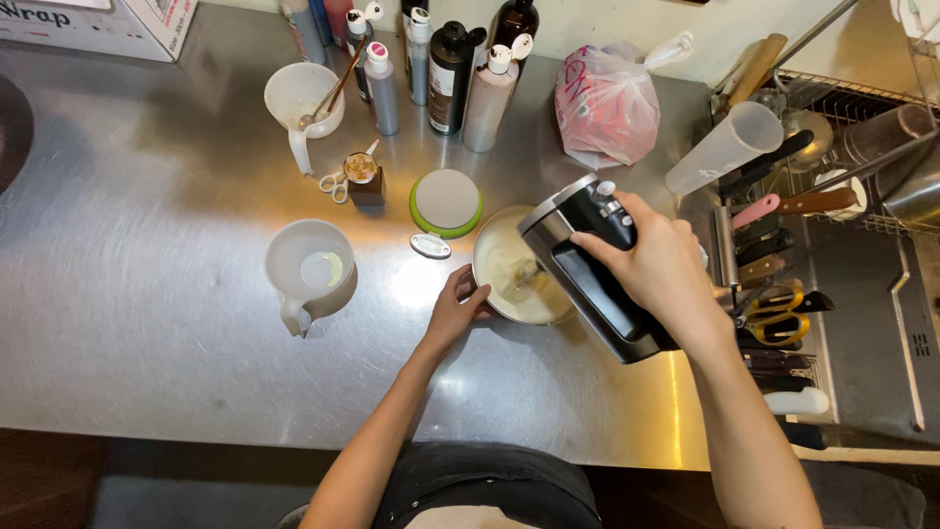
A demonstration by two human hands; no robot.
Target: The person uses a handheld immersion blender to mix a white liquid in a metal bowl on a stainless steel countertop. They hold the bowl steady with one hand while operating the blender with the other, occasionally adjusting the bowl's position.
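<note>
My right hand (658,269) grips the handle of a black and silver electric hand mixer (587,269), held over a metal bowl (499,257). Pale cream fills the bowl, and the beaters dip into it. The near left rim of that bowl is steadied by my left hand (456,310). All of this sits on a steel counter (166,323).
A white plastic jug (309,270) stands left of the bowl. Behind it are a second jug with a spoon (302,100), a round green-rimmed lid (446,202), several bottles (450,76) and a pink plastic bag (605,106). Knives and scissors (783,313) fill the rack at right.
</note>
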